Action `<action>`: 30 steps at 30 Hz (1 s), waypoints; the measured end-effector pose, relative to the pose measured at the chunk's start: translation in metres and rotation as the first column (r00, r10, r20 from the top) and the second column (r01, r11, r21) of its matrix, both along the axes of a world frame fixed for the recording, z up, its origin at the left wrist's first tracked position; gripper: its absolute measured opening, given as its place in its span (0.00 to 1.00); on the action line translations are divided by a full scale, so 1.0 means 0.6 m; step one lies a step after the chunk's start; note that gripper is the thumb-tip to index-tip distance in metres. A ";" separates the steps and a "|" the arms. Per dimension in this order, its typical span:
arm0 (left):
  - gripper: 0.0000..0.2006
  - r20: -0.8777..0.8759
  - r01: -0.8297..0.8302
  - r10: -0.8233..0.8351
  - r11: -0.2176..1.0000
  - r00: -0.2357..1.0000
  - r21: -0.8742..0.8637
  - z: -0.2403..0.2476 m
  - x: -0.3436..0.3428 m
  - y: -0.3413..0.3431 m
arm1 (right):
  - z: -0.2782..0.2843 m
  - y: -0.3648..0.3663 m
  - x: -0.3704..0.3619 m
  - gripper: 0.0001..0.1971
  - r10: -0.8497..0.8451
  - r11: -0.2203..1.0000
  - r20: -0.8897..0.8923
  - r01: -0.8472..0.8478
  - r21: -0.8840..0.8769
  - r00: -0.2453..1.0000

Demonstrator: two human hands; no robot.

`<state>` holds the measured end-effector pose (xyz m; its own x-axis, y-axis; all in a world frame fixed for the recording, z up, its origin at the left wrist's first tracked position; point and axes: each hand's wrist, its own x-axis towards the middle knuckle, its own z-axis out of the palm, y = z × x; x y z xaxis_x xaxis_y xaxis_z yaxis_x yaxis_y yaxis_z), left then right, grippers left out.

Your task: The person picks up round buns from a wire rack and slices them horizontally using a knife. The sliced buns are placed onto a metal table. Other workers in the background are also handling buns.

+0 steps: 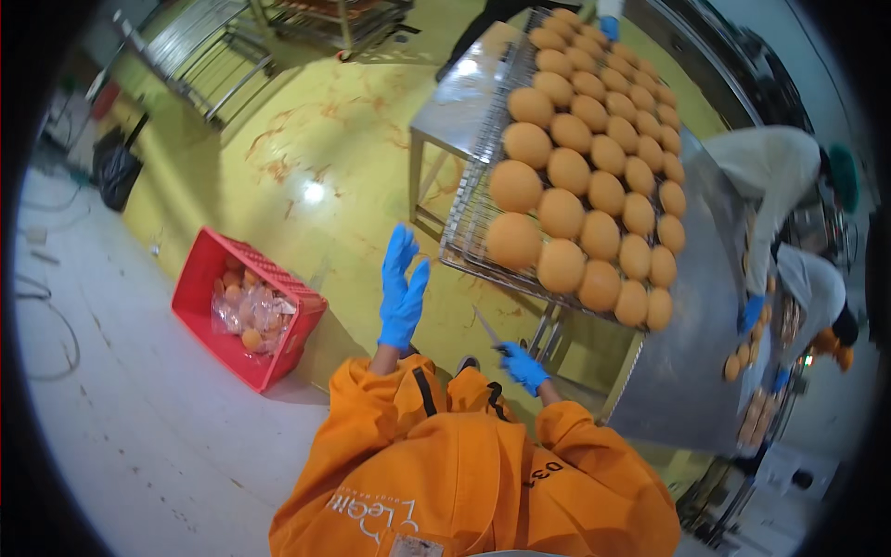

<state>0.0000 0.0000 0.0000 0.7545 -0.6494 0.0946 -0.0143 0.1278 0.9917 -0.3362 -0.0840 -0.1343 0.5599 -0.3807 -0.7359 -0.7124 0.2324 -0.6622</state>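
My left hand (pixel 403 292), in a blue glove, is raised in front of me with its fingers stretched out, holding nothing. Lower and to the right, my right hand (pixel 525 369), also gloved in blue, is closed round the handle of a knife (pixel 485 325). The thin blade points up and to the left, apart from other things. Ahead on the right, rows of round golden-brown buns (pixel 607 192) cover a wire rack (pixel 461 223). Neither hand touches the buns.
A red crate (pixel 193 286) with some buns and clear plastic stands on the floor at left. A metal table (pixel 664 381) extends right, where co-workers (pixel 763 176) handle buns. A small steel table (pixel 469 88) is behind the rack; wheeled trolleys (pixel 213 56) stand far left.
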 end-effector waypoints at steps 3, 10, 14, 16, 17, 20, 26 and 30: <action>0.38 0.413 0.178 -0.207 0.978 0.887 0.108 0.101 -0.042 -0.096 | 0.075 0.002 -0.111 0.16 0.062 0.841 -0.591 -0.362 -0.403 0.804; 0.45 0.740 0.059 -0.566 0.806 0.363 0.588 0.092 -0.116 -0.223 | 0.280 0.049 -0.110 0.21 -0.444 0.877 0.164 0.465 -0.124 0.881; 0.45 0.627 0.036 -0.588 0.743 0.512 0.668 0.112 -0.134 -0.220 | 0.305 0.064 -0.103 0.17 -0.496 0.838 0.343 0.543 -0.051 0.798; 0.43 0.365 0.256 -0.528 0.773 0.766 0.581 0.122 -0.143 -0.194 | 0.304 0.062 -0.098 0.15 -0.518 0.812 0.393 0.581 -0.053 0.760; 0.42 0.083 0.417 -0.484 0.819 0.871 0.395 0.116 -0.147 -0.174 | 0.297 0.062 -0.095 0.14 -0.535 0.788 0.436 0.613 -0.052 0.724; 0.42 -0.732 0.475 -0.485 0.844 0.478 -0.248 0.134 -0.165 -0.109 | 0.301 0.057 -0.081 0.10 -0.509 0.660 0.479 0.681 -0.316 0.715; 0.43 -0.808 0.284 -0.583 0.763 -0.089 -0.581 0.187 -0.228 -0.040 | 0.436 0.086 0.007 0.05 -0.207 0.277 0.501 0.541 -0.794 0.840; 0.41 -0.786 0.281 -0.555 0.827 0.273 -0.486 0.201 -0.248 -0.027 | 0.437 0.089 0.033 0.06 -0.223 0.165 0.362 0.401 -0.901 0.905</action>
<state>-0.1487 -0.0164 0.1209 0.1101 -0.9642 -0.2412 0.9444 0.0258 0.3278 -0.3163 -0.0309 0.1280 0.2503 -0.8947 0.3701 -0.6454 -0.4391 -0.6250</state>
